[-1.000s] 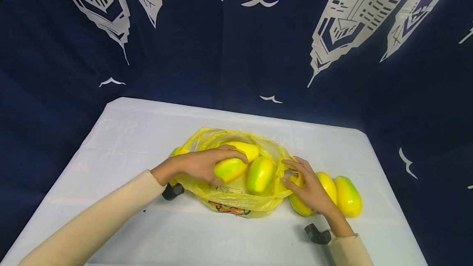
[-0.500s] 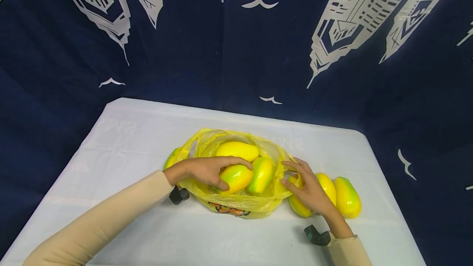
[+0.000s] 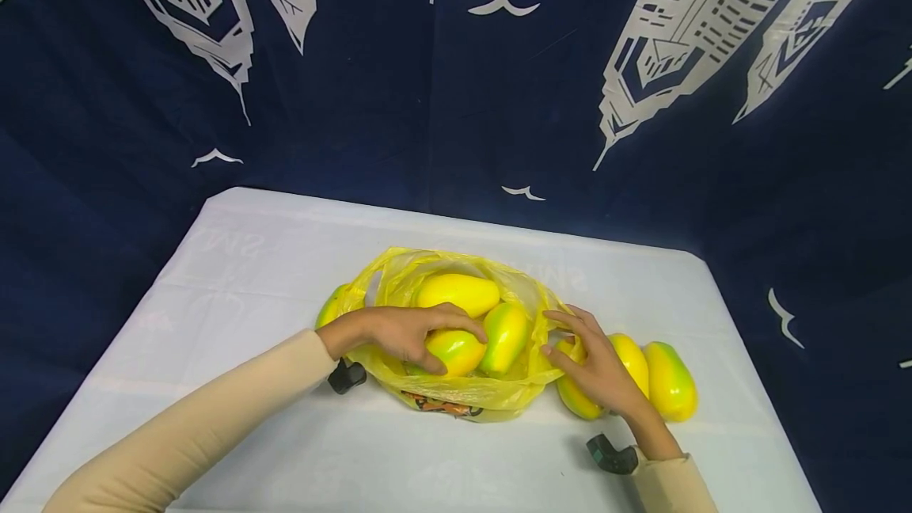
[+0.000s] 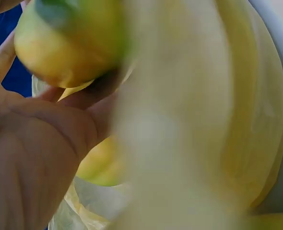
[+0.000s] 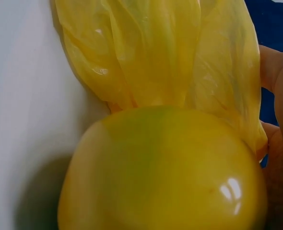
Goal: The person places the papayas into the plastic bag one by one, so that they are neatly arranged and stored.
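A yellow plastic bag [image 3: 427,386] lies on the table with its mouth spread wide. Inside it my left hand [image 3: 402,332] grips a yellow-green mango [image 3: 456,351], thumb on the near side and fingers over the top. The left wrist view shows that mango [image 4: 69,43] against the fingers, while blurred bag plastic [image 4: 180,120] covers much of the picture. Two more mangoes, one lying behind [image 3: 456,291] and one to the right [image 3: 506,335], are in the bag. At its right edge my right hand [image 3: 594,359] holds the bag's rim between thumb and fingers.
On the white-covered table [image 3: 285,450], several mangoes sit right of the bag, among them a rightmost mango [image 3: 670,381]; another mango [image 5: 160,172] fills the lower right wrist view. One mango [image 3: 331,305] shows at the bag's left. A dark blue patterned cloth [image 3: 427,101] hangs behind.
My left hand has moved right and down into the bag with its mango, which now sits lower beside the right mango. My right hand has stayed at the bag's rim.
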The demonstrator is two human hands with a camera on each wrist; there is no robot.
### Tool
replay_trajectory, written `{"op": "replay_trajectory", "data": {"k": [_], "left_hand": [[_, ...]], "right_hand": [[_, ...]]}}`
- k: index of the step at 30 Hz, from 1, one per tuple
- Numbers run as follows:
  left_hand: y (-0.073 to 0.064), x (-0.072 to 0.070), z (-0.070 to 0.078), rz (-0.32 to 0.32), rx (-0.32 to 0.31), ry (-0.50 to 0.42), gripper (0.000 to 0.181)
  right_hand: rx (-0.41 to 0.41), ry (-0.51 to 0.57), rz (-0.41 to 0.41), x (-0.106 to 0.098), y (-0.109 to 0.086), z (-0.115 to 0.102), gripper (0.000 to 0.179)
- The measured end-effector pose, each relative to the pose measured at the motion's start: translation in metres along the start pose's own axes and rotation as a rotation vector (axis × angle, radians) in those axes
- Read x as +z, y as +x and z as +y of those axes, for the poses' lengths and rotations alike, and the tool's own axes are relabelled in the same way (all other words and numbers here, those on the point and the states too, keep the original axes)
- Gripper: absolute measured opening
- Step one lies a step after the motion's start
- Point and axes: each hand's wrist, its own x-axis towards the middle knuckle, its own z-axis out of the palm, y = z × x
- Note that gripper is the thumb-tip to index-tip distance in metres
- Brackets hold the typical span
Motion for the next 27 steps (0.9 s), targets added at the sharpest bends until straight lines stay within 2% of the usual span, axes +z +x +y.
{"op": "replay_trajectory", "data": {"k": [7, 14, 21, 27], "left_hand": [[-0.0008, 0.0002, 0.0003, -0.061, 0.001, -0.105, 0.050], [0.0003, 0.0000, 0.0007, -0.038, -0.030, -0.127, 0.046], [0.0011, 0.0045, 0.0012, -0.041, -0.070, -0.197, 0.047], [0.0009, 0.0068, 0.0008, -0.036, -0.095, -0.170, 0.043]], "right_hand": [[0.001, 0.009, -0.001, -0.0003, 0.0001, 0.0000, 0.050], [0.005, 0.008, -0.002, -0.0005, -0.0004, -0.0002, 0.049], [0.006, 0.012, -0.002, -0.0005, -0.0004, -0.0011, 0.050], [0.006, 0.009, -0.005, -0.0002, -0.0001, -0.0017, 0.050]]}}
